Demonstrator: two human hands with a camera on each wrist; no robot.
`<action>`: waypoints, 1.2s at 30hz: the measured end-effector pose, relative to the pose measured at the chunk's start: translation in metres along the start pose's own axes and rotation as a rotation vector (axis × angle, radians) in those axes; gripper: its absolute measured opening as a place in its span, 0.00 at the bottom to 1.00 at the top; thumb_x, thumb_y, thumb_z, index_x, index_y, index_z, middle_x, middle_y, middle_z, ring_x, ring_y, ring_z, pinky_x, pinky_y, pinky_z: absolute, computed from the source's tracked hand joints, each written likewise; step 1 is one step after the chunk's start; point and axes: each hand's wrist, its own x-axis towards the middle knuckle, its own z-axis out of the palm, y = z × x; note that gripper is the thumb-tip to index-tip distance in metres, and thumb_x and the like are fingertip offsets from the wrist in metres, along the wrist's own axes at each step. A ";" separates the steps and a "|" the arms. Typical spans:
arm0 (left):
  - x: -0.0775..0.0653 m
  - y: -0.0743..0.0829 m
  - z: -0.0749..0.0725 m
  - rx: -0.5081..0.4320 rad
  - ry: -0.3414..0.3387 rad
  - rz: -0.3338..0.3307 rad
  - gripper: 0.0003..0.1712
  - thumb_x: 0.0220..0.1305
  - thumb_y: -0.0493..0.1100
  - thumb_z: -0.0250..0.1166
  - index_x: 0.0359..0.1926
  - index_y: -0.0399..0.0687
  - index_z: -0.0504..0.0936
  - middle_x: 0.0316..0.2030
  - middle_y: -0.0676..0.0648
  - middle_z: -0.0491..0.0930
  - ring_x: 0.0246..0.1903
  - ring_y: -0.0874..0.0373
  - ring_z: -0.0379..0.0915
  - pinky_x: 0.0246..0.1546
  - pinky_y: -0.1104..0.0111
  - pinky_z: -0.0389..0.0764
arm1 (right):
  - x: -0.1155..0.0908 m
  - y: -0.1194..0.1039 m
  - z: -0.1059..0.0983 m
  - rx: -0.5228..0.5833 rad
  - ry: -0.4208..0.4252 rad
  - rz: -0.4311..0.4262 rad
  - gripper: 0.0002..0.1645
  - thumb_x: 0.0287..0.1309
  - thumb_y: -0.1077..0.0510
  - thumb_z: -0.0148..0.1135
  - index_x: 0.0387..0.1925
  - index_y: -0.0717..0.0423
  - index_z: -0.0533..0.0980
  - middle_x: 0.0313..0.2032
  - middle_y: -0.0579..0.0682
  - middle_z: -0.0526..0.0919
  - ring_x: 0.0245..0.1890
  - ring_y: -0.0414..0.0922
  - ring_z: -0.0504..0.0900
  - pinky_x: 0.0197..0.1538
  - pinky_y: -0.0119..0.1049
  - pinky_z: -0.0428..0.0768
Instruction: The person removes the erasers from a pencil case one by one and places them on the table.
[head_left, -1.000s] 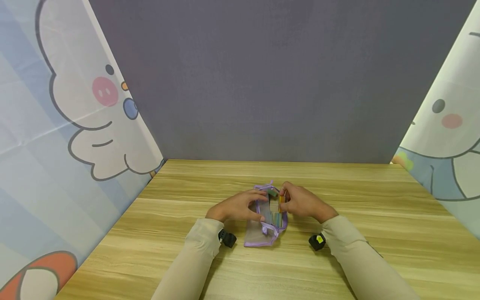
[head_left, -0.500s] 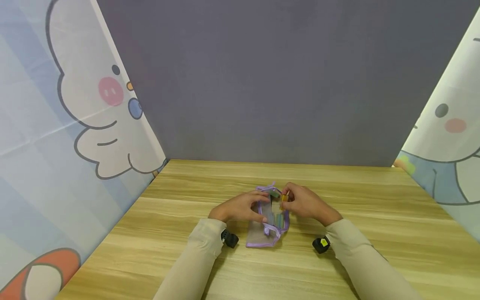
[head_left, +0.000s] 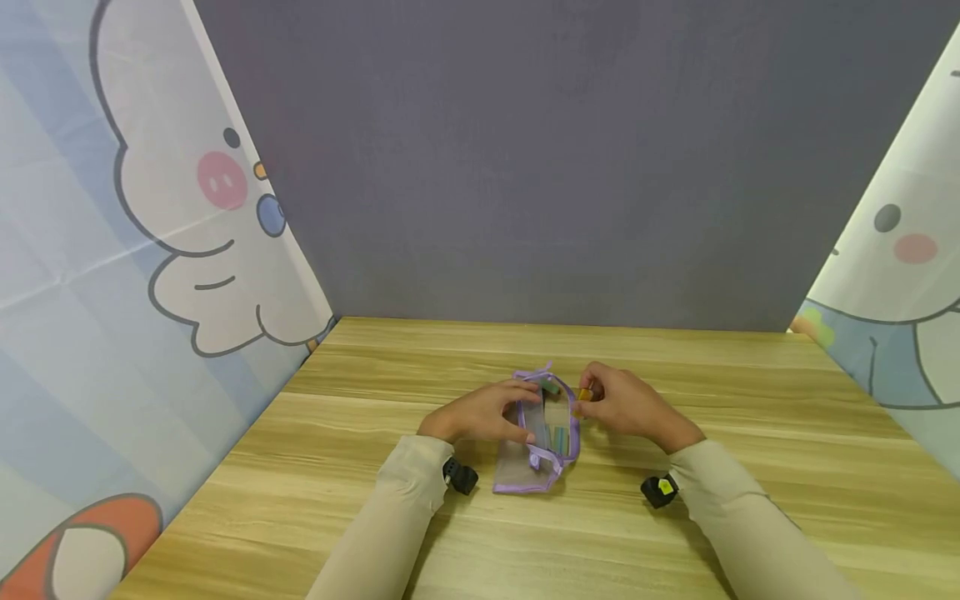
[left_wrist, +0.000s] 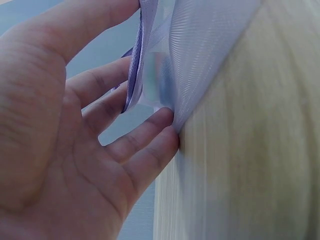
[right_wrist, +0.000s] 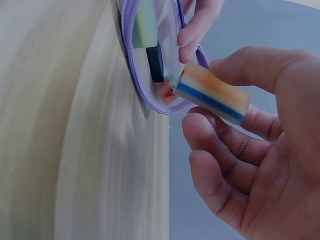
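A mesh zip pouch (head_left: pixel 521 467) with purple trim lies on the table, its mouth parted. My left hand (head_left: pixel 480 410) holds its left side, thumb and fingers spread along the edge; in the left wrist view, some fingers pass behind the purple zip edge (left_wrist: pixel 134 75). Just right of the mouth, my right hand (head_left: pixel 626 404) pinches a small eraser (right_wrist: pixel 212 95) striped orange, white and blue, between thumb and fingers. Inside the pouch show a green-yellow block (right_wrist: pixel 144 25), a black piece (right_wrist: pixel 155 62) and a red piece with dark dots (right_wrist: pixel 167 91).
The pouch sits mid-table on a wood-grain tabletop (head_left: pixel 375 375). A grey panel (head_left: pixel 525 167) stands behind the table, with cartoon-printed sheets (head_left: pixel 165 275) at both sides. Dark cameras (head_left: pixel 461 477) are worn on both wrists.
My right hand has moved right with the eraser, from inside the pouch's mouth to just past its right rim. The left hand stays on the pouch.
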 end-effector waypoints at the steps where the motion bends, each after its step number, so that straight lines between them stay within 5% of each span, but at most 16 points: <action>1: 0.000 0.000 0.000 0.001 0.000 0.002 0.40 0.60 0.57 0.72 0.70 0.51 0.73 0.73 0.55 0.62 0.74 0.56 0.50 0.69 0.62 0.61 | -0.001 0.001 -0.001 -0.003 0.004 -0.008 0.15 0.60 0.55 0.70 0.41 0.56 0.73 0.27 0.44 0.78 0.25 0.41 0.75 0.29 0.37 0.74; 36: 0.000 0.001 0.000 0.007 0.002 -0.003 0.39 0.60 0.55 0.73 0.70 0.50 0.73 0.73 0.56 0.62 0.74 0.56 0.49 0.70 0.63 0.59 | -0.013 0.015 -0.032 -0.047 -0.001 0.057 0.17 0.64 0.54 0.67 0.46 0.60 0.73 0.29 0.43 0.81 0.28 0.41 0.77 0.33 0.39 0.75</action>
